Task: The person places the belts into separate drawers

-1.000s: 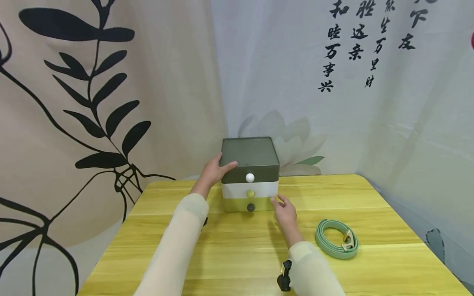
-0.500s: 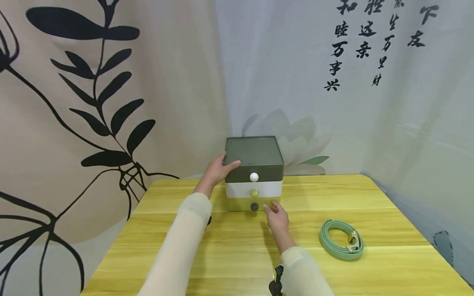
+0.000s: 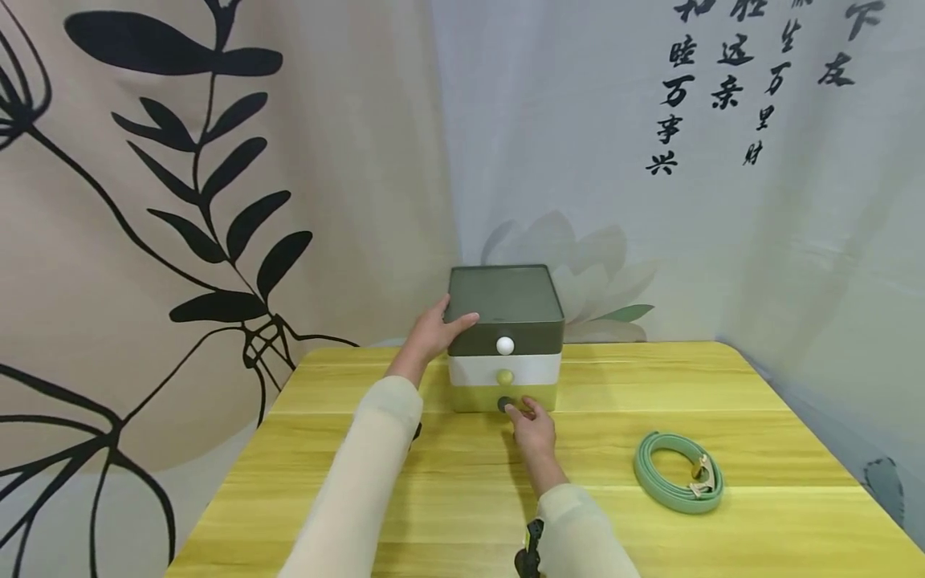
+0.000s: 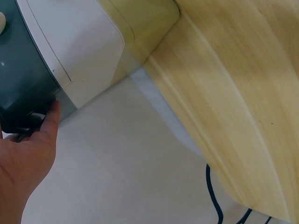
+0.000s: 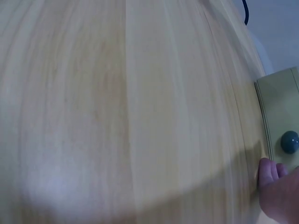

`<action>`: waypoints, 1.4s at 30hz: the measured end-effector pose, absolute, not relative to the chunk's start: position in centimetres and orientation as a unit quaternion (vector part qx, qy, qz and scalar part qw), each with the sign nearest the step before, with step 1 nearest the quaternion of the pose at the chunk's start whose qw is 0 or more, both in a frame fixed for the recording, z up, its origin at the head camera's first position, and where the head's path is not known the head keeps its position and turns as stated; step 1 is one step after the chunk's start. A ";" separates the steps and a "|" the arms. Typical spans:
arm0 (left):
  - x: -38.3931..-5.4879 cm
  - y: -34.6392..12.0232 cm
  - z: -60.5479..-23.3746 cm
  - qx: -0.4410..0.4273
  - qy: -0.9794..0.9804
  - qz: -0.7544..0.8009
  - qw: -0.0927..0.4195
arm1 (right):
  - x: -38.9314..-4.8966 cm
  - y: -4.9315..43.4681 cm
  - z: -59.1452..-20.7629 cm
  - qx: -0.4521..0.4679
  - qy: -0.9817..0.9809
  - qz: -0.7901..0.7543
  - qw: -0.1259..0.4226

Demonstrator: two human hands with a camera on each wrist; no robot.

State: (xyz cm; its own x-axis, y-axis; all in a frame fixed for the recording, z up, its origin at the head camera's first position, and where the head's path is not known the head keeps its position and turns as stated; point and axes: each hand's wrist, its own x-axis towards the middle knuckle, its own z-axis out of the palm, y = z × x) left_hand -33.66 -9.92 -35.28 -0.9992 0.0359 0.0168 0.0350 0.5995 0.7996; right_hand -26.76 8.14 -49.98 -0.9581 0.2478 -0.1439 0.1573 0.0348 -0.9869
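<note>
A three-tier drawer box point(image 3: 504, 297) stands at the back of the table: dark green on top, white in the middle, yellow-green at the bottom. Each tier has a round knob. My left hand point(image 3: 432, 331) rests on the top tier's front left corner, thumb over the front edge and fingers along the side. In the left wrist view, one finger lies against the dark side and the thumb is mostly hidden. My right hand point(image 3: 535, 434) is at the bottom drawer point(image 3: 473, 398), its thumb tip beside the dark knob point(image 5: 290, 142). The right wrist view shows fingertips slightly apart from that knob.
A coiled green belt point(image 3: 678, 474) with a metal buckle lies on the right of the wooden table point(image 3: 614, 554). Behind the table hangs a printed curtain point(image 3: 376, 160) with plants and writing. Dark cable-like lines point(image 4: 213, 196) show beyond the table edge.
My right hand has moved left along the bottom drawer, from its right corner to the dark knob. The left hand keeps its place on the box. The head view has shifted slightly.
</note>
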 end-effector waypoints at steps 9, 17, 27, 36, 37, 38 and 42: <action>-33.3 -9.6 -35.1 0.013 0.894 0.449 -0.002 | -27.2 7.6 -50.4 -0.144 -0.700 0.699 0.037; -33.3 -9.5 -35.0 0.011 0.893 0.449 -0.003 | -27.5 7.2 -50.4 -0.150 -0.681 0.715 0.046; -33.5 -9.2 -35.3 0.012 0.895 0.446 -0.006 | -28.0 7.1 -50.8 -0.150 -0.675 0.720 0.049; -33.6 -9.3 -35.3 0.010 0.891 0.454 -0.006 | -28.5 7.2 -50.8 -0.151 -0.633 0.758 0.037; -33.6 -9.3 -35.3 0.010 0.890 0.455 -0.006 | -28.5 7.2 -50.8 -0.149 -0.631 0.761 0.035; -33.6 -9.4 -35.3 0.010 0.891 0.455 -0.006 | -28.5 7.1 -50.8 -0.150 -0.630 0.761 0.034; -33.6 -9.7 -35.3 0.008 0.892 0.451 -0.007 | -28.6 6.8 -50.9 -0.153 -0.636 0.756 0.025</action>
